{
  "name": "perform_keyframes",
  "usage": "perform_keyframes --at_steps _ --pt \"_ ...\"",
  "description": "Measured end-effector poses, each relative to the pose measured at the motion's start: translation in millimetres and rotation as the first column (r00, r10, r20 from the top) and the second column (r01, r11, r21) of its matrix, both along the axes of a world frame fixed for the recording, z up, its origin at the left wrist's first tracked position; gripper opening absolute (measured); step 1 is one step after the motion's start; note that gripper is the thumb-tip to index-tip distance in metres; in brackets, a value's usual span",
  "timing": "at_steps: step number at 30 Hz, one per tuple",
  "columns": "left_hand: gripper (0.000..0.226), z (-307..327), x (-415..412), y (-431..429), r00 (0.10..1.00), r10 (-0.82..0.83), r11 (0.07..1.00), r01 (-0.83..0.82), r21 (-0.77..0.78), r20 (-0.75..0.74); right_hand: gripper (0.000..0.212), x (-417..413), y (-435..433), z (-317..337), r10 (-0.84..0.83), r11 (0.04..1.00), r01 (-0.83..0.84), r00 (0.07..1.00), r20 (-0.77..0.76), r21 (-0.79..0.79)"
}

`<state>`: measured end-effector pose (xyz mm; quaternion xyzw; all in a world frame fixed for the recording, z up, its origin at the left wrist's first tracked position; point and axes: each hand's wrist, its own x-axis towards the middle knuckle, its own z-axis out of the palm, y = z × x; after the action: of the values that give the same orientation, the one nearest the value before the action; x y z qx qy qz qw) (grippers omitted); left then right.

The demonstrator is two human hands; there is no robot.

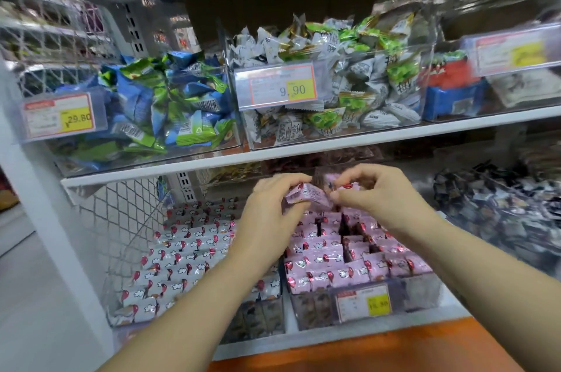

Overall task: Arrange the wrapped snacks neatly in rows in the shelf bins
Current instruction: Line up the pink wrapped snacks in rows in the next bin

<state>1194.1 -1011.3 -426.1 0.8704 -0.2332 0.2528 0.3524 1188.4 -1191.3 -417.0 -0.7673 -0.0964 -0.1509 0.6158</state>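
Observation:
A clear bin (425,289) on the lower shelf holds pink wrapped snacks (328,256) standing in rows, with a few dark gaps near the back. My left hand (270,216) and my right hand (379,192) hover above its rear part. Both pinch the same pink snack packet (306,194), one at each end. My right hand also seems to hold a second pink packet (346,185) under its fingers. To the left, a neighbouring bin (121,320) holds white wrapped snacks (182,253) in neat rows.
The upper shelf carries clear bins of blue and green packets (164,104), white and green packets (334,80) and red and blue packs (452,89), each with a price label. A bin of dark wrapped sweets (498,213) sits to the right. Wire mesh (118,220) closes the left side.

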Motion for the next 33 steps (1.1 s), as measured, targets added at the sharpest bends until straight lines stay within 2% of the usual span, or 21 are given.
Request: perform_keyframes --at_steps 2,5,10,14,16,18,20,26,30,33 --pt "0.032 2 -7 -3 1.000 0.007 0.999 -0.008 0.043 0.023 0.020 -10 -10 1 -0.071 0.997 0.071 0.997 -0.004 -0.028" --pt "0.028 5 -14 -7 0.999 -0.036 0.999 0.036 -0.010 -0.008 0.019 -21 -26 -2 -0.149 0.988 0.147 0.988 -0.033 -0.047" --pt "0.018 0 -16 -12 0.970 -0.092 0.995 0.085 -0.041 -0.223 0.016 -24 -39 -2 -0.330 0.939 0.330 0.944 0.015 -0.092" --pt "0.011 -8 -7 -11 0.952 -0.102 0.991 0.071 -0.115 -0.288 0.021 -18 -45 -3 -0.351 0.919 0.359 0.933 0.080 -0.163" --pt "0.013 -8 -1 -12 0.960 -0.070 0.992 0.038 -0.124 -0.271 0.026 -15 -45 -5 -0.338 0.915 0.357 0.933 0.123 -0.187" --pt "0.030 -8 5 -11 0.971 -0.043 0.991 0.011 -0.132 -0.237 0.026 -12 -46 -5 -0.314 0.933 0.332 0.939 0.137 -0.136" --pt "0.037 -5 12 -9 0.973 -0.020 0.992 -0.009 -0.123 -0.229 0.026 -9 -47 -5 -0.274 0.950 0.289 0.953 0.128 -0.118" --pt "0.028 -4 31 -18 0.959 0.018 1.000 -0.023 -0.015 -0.284 0.027 12 -50 -15 -0.143 0.910 0.155 0.988 0.058 -0.385" --pt "0.054 -8 50 -29 0.953 -0.084 0.996 0.081 -0.022 -0.293 0.024 25 -51 -16 -0.051 0.867 0.053 0.999 0.018 -0.495" --pt "0.061 -12 60 -35 0.951 -0.091 0.996 0.094 -0.007 -0.294 0.028 34 -55 -13 -0.040 0.842 0.030 0.999 -0.006 -0.538"
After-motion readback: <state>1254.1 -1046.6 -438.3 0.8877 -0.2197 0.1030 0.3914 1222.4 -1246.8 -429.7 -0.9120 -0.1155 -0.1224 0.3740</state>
